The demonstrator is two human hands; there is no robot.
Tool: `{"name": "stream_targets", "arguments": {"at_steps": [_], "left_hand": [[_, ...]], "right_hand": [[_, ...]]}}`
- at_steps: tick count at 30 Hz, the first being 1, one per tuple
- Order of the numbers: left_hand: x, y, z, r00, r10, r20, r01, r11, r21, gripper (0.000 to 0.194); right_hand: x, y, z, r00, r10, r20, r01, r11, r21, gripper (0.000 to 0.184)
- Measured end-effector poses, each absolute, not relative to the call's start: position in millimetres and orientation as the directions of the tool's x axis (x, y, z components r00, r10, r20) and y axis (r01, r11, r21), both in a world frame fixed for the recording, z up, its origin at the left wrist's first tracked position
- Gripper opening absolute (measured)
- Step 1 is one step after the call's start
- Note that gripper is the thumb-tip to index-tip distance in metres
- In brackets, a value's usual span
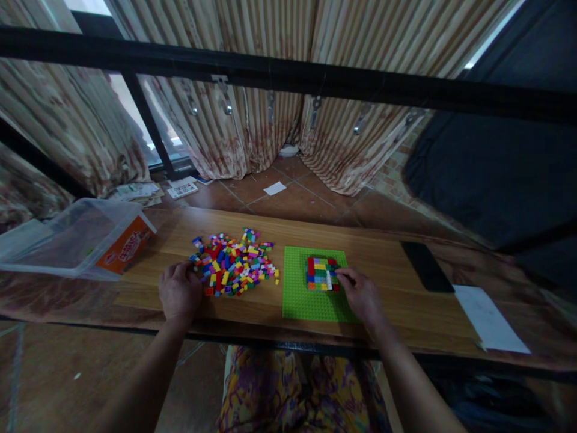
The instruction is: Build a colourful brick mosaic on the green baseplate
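A loose heap of colourful toy building bricks (pixel 238 264) is spread over the wooden table. My left hand (pixel 179 291) rests at the heap's left edge, its fingers bent downward and their tips hidden, so I cannot tell whether it holds anything. Right of the heap lies a green studded baseplate (pixel 297 304). On it stands a low multicoloured block of bricks (pixel 319 278), roughly rectangular. Thumb and fingers of my right hand (pixel 360 293) are pinched together at the block's right side, on a small brick mostly covered by the fingertips.
A clear plastic bin (pixel 85 240) with an orange label stands on the left. Toward the right end of the table (pixel 383 258) lie a dark flat phone-like slab (pixel 427 266) and a white paper sheet (pixel 489 319). A black bar (pixel 279 73) crosses in front of striped curtains.
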State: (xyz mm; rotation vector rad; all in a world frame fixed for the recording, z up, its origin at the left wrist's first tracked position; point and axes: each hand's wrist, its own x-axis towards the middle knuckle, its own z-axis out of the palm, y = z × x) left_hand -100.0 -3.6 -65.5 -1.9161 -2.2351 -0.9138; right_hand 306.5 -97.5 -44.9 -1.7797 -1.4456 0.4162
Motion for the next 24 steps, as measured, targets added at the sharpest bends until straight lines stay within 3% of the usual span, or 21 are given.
{"name": "stream_targets", "arguments": {"at_steps": [10,18,24], "left_hand": [[-99.2,-2.8,-65.5,-0.250,0.881,0.401,0.907,0.068,0.416,0.031],[-98.7,-3.8,-65.5,-0.253,0.889,0.382,0.904,0.076,0.421,0.031],[-98.7,-3.6,-65.1,-0.250,0.887,0.388,0.905,0.072,0.418,0.031]], "right_hand": [[308.7,-89.5,-51.9,0.379,0.903,0.203,0.593,-0.068,-0.803,0.031],[312.6,-81.5,-63.6,0.516,0.856,0.018,0.293,-0.157,-0.943,0.034],[315.1,-77.3,-59.8,0.531,0.846,-0.052,0.238,-0.207,-0.949,0.036]]}}
